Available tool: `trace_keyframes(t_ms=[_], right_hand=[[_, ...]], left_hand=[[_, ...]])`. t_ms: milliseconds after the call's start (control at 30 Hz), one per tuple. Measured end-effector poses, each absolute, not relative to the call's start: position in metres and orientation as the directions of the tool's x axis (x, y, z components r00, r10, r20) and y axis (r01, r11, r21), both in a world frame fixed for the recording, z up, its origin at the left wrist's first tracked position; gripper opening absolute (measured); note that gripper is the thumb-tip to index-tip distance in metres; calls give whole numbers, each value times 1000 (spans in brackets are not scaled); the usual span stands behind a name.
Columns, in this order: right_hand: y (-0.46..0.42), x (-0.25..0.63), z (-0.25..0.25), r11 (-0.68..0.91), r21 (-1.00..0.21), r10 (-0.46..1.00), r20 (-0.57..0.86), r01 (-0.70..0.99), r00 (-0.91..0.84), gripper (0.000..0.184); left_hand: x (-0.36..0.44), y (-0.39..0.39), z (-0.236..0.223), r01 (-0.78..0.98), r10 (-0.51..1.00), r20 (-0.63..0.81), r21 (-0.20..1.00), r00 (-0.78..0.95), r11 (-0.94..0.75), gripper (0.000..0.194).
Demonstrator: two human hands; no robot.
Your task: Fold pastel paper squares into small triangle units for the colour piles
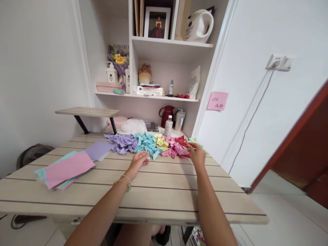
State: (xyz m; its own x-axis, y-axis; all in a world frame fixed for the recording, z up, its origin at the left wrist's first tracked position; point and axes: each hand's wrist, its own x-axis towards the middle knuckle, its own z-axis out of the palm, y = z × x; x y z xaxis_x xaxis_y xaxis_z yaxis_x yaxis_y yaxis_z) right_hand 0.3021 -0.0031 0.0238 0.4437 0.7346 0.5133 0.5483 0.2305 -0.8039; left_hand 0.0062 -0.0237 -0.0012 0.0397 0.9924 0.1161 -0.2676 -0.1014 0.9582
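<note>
A row of folded paper pieces lies along the back of the table, grouped by colour: purple pieces (123, 142), light blue pieces (146, 141), yellow pieces (161, 141), pink pieces (175, 148), red pieces (181, 140) and pale green pieces (192, 140). My left hand (139, 161) is at the front edge of the light blue group, its fingers curled together; what they hold, if anything, I cannot make out. At the right end of the row, my right hand (197, 154) pinches a red folded paper piece, with pale green ones beside it.
Paper sheets (69, 167) in pink, blue and purple lie at the left. A small raised shelf (87, 111) stands at the back left. Behind the row are a plastic bottle (168, 126), a red jug (167, 114) and a tumbler (180, 119). A pink note (217, 101) hangs on the wall.
</note>
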Motion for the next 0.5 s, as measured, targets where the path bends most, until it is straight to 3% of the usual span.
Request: trace_keyframes(t_ms=[100, 167, 267, 367, 433, 500], right_hand=[[0, 336, 10, -22, -813, 753, 369, 582, 544, 30], [2, 347, 1, -86, -782, 787, 327, 617, 524, 23], [1, 347, -6, -198, -599, 856, 281, 776, 435, 17], [-8, 332, -3, -315, -466, 851, 247, 827, 464, 34], [-15, 314, 6, -384, -446, 771, 327, 808, 547, 46], [-20, 286, 19, -302, -460, 669, 521, 835, 530, 46]], left_hand=[[7, -23, -2, -260, 992, 120, 960, 44, -105, 40], [8, -23, -3, -254, 991, 124, 961, 56, -106, 38], [10, -23, -3, -243, 991, 118, 965, 66, -99, 37], [11, -23, -5, -249, 993, 107, 964, 56, -89, 38], [11, -23, -8, -256, 994, 105, 962, 39, -92, 37], [11, -21, -10, -278, 993, 106, 956, 43, -90, 32]])
